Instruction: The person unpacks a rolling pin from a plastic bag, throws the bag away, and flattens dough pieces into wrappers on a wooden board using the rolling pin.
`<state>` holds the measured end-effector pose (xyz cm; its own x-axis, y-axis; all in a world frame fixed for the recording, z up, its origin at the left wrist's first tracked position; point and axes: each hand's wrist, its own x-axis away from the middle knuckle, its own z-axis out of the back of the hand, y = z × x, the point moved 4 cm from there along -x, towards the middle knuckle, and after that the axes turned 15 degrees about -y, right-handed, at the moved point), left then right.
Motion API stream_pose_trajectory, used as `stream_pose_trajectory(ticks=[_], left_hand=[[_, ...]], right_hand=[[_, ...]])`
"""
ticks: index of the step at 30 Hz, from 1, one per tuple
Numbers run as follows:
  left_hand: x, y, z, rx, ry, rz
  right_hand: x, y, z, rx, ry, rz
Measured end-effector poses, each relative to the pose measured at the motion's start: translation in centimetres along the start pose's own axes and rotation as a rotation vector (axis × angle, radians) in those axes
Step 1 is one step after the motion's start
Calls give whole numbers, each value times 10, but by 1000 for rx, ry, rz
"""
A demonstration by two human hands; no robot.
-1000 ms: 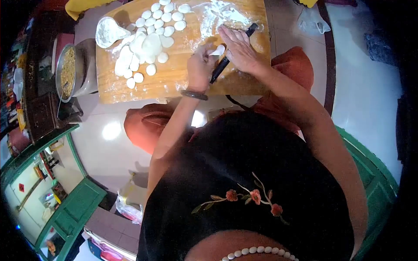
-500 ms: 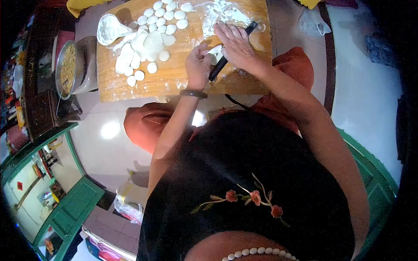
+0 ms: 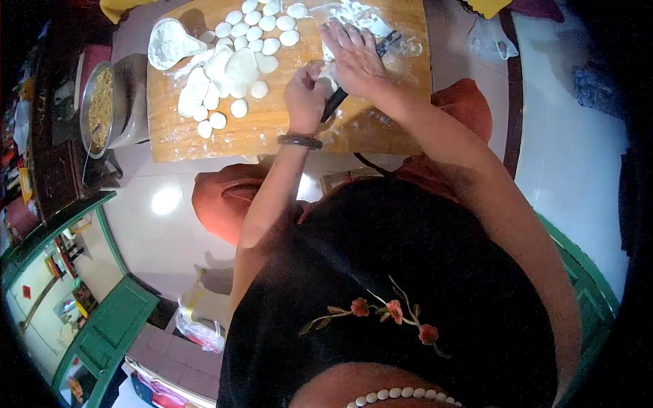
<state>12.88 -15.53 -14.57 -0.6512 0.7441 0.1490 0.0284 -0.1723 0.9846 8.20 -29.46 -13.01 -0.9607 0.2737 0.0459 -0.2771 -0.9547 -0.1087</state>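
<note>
My left hand [image 3: 305, 98], with a dark bangle at its wrist, pinches the edge of a dough wrapper [image 3: 328, 80] on the floured wooden board [image 3: 272, 132]. Across the black rolling pin [image 3: 335, 103], my right hand [image 3: 354, 60] lies flat with fingers stretched out, palm down. It hides the middle of the pin; part of the wrapper is hidden too. Rolled wrappers [image 3: 241, 66] overlap in a pile left of my hands. Several small flattened dough pieces [image 3: 254, 32] lie behind and around that pile. Loose flour [image 3: 355, 15] is spread beyond my right hand.
A floured white scoop-shaped thing [image 3: 169, 44] lies at the board's far left. Left of the board stands a metal bowl of filling [image 3: 102, 105] with a utensil handle over its rim. A plastic bag [image 3: 490, 39] lies on the floor to the right; another bag [image 3: 197, 326] is at lower left.
My right hand has slid slightly left and away from me over the rolling pin, which has shifted slightly left. My left hand still pinches the wrapper, its fingers moved slightly.
</note>
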Motion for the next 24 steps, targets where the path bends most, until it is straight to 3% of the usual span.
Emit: stream_pose_trajectory(ticks=[2, 5, 8, 12, 13, 16, 17, 20, 21, 24], left_hand=[[-5, 5, 7, -317, -42, 71], [-15, 24, 8, -492, -16, 9], [-28, 27, 9, -576, -108, 32], [-29, 17, 12, -648, -74, -11], [-27, 11, 16, -543, -59, 95], [-16, 10, 24, -494, 70, 63], [-18, -4, 27, -398, 55, 30], [-6, 0, 16, -548, -33, 150], [-1, 4, 9, -378, -37, 130], [3, 15, 0, -432, -87, 50]], right_hand=[[-15, -3, -4, -90, 57, -20], [-35, -8, 5, -153, 54, -93], [-46, -10, -5, -179, 40, -156], [-14, -2, 12, -231, 5, -128], [7, 2, 12, -190, -14, -104], [59, 20, 5, -134, 5, -35], [69, 23, 4, -124, 31, -21], [72, 24, 3, -78, -28, -45], [67, 22, 2, -137, -2, -32], [35, 11, 5, -68, -39, -51]])
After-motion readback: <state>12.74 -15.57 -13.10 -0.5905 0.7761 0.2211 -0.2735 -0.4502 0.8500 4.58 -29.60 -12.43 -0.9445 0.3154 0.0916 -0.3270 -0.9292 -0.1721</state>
